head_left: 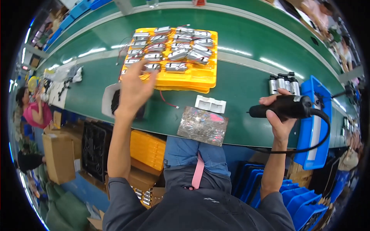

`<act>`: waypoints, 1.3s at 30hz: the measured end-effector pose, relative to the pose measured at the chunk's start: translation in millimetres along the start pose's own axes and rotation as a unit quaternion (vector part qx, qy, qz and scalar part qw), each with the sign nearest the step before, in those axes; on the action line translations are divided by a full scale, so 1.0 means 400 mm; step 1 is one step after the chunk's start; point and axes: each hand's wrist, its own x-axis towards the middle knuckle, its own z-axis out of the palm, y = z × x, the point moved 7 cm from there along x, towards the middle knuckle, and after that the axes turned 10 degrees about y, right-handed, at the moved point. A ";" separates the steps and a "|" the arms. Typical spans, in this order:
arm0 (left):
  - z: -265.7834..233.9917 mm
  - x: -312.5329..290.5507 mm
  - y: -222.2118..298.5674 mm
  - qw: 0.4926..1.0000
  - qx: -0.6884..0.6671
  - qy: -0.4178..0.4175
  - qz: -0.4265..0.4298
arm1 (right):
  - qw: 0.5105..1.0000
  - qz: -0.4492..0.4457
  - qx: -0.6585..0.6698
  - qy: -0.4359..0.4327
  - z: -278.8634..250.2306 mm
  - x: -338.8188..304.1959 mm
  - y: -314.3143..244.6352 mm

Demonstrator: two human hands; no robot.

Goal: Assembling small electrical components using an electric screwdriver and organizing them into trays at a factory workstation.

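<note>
My left hand (135, 87) reaches over the near left edge of a yellow plastic tray (198, 79), thumb and fingers apart. Its fingertips are beside a silver cylindrical motor (152, 67) in the tray; whether they touch it I cannot tell. Rows of similar silver motors with thin red and black wires fill much of this tray. Over the right part of the bench, my right hand (280, 119) is wrapped round a black electric screwdriver (279, 108), its tip pointing left and its cable looping down. A white two-slot holder (210, 104) stands between the hands, behind a scuffed metal plate (203, 126).
The green bench (239, 84) spans the view. A blue bin (314, 127) and black-and-silver cylinders (283, 83) are at right. A pale container (109, 101) with dark contents sits under my left forearm. Cardboard boxes (59, 158) and blue trays (300, 200) are below; other people work farther off.
</note>
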 end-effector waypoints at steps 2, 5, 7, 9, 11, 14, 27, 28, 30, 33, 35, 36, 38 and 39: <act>0.113 0.015 0.071 0.998 -0.013 -0.033 0.055 | 1.000 0.003 -0.019 0.003 0.004 0.010 -0.016; 0.206 0.041 0.159 0.987 0.041 -0.006 0.158 | 0.999 0.017 -0.037 0.002 0.007 0.011 -0.024; 0.265 0.060 0.176 0.974 0.150 -0.007 0.172 | 0.997 -0.014 -0.074 -0.014 -0.010 0.008 -0.034; 0.298 0.068 0.196 0.963 0.192 -0.009 0.189 | 0.994 -0.029 -0.101 -0.009 -0.047 0.006 -0.055; 0.332 0.073 0.190 0.957 0.195 -0.059 0.209 | 0.990 -0.042 -0.129 0.035 -0.124 -0.004 -0.080; 0.324 0.058 0.181 0.941 0.189 -0.093 0.265 | 0.978 -0.021 -0.199 0.061 -0.221 -0.002 -0.110; 0.292 0.118 0.173 0.958 0.036 -0.276 0.068 | 0.712 0.137 -0.661 0.192 -0.922 0.074 0.014; 0.301 0.139 0.133 0.953 0.021 -0.299 0.033 | 0.693 0.149 -0.676 0.200 -0.999 0.055 0.044; 0.296 0.153 0.068 0.945 -0.087 -0.313 -0.044 | 0.680 0.157 -0.688 0.200 -1.051 0.058 0.086; 0.266 0.159 0.014 0.896 -0.286 -0.308 -0.144 | 0.728 0.156 -0.640 0.188 -1.048 0.088 0.143; 0.222 0.163 -0.002 0.819 -0.469 -0.276 -0.181 | 0.717 0.016 -0.689 0.101 -1.009 0.145 0.180; 0.205 0.151 -0.030 0.822 -0.464 -0.276 -0.182 | 0.721 0.018 -0.686 0.100 -1.011 0.164 0.210; 0.134 0.140 -0.110 0.835 -0.493 -0.166 -0.181 | 0.717 0.093 -0.668 0.175 -1.027 0.221 0.273; 0.099 0.142 -0.141 0.838 -0.504 -0.109 -0.178 | 0.712 0.130 -0.657 0.210 -1.036 0.238 0.296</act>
